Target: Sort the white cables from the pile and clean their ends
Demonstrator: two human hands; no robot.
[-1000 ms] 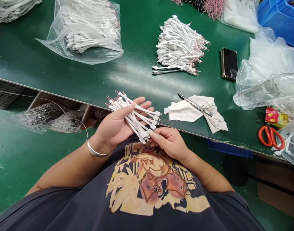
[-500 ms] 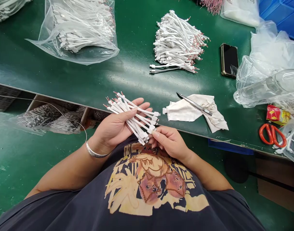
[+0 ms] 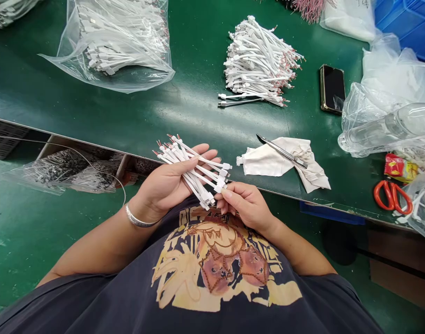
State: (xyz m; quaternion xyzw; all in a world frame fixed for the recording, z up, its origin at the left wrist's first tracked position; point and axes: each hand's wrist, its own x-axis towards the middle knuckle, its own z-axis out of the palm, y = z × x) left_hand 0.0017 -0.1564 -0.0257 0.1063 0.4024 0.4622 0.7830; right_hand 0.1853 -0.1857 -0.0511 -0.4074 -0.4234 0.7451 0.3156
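A bunch of short white USB cables (image 3: 195,174) lies across the palm of my left hand (image 3: 165,183), whose thumb presses down on them. Their red wire ends point up and left; the plugs point toward my right. My right hand (image 3: 245,204) pinches one plug at the lower right of the bunch between thumb and fingers. Both hands are just in front of the table's near edge. Beyond them, a large pile of the same white cables (image 3: 257,60) rests on the green table (image 3: 195,111). Metal tweezers (image 3: 282,150) lie on a white cloth (image 3: 264,162) to the right.
A clear bag of white cables (image 3: 125,51) sits at the back left. Along the right are a phone (image 3: 332,88), a clear plastic bottle (image 3: 389,127), red-handled scissors (image 3: 392,197) and plastic bags. Under the table edge, a box holds bagged parts (image 3: 73,169).
Almost nothing differs. The whole view has shifted by a few pixels, while both hands keep the same hold on the cables.
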